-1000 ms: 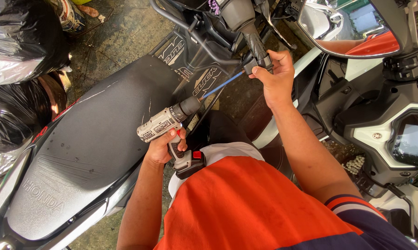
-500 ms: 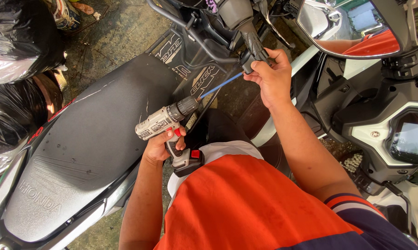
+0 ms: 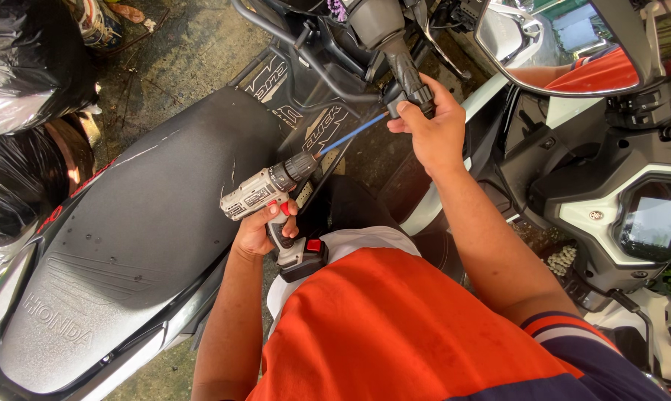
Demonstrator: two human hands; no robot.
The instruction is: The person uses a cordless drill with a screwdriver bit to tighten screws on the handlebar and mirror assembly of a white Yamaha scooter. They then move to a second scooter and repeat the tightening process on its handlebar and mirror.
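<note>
My left hand grips the handle of a grey cordless drill with a red-and-black battery base. Its long blue bit points up and right into the end of a black handlebar grip. My right hand is closed around the end of that grip, just where the bit meets it. The drill hangs above the gap between a scooter's black seat and my body in an orange shirt.
A second scooter stands at right with a round mirror and a dashboard display. Black and clear plastic bags lie at left. Wet concrete ground shows at the top left.
The view has shifted slightly. Both hands keep their hold, and the drill stays aimed at the grip end.
</note>
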